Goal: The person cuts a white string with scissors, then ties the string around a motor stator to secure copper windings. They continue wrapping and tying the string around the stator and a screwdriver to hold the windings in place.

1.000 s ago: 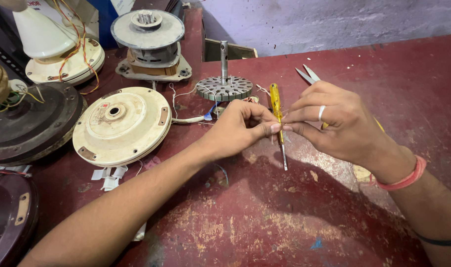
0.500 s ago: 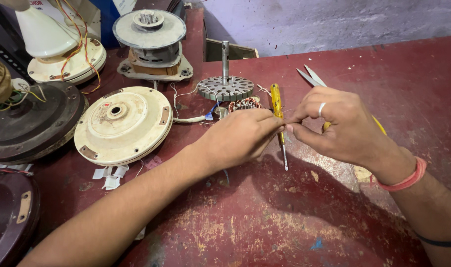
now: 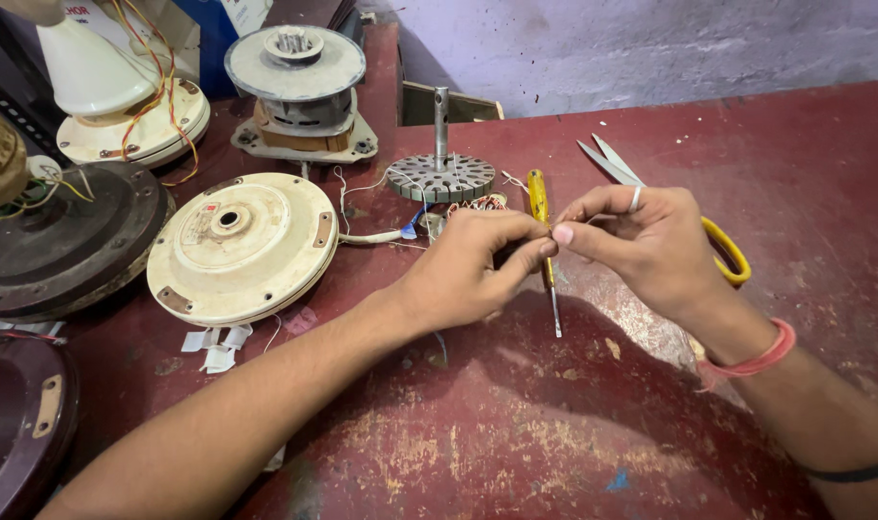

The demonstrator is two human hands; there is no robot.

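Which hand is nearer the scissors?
Right. The right hand lies over the scissors, hiding their middle; the left hand sits farther left, beyond the screwdriver.

Worn, scuffed red-painted table, glossy yellow plastic screwdriver, matt grey metal rotor
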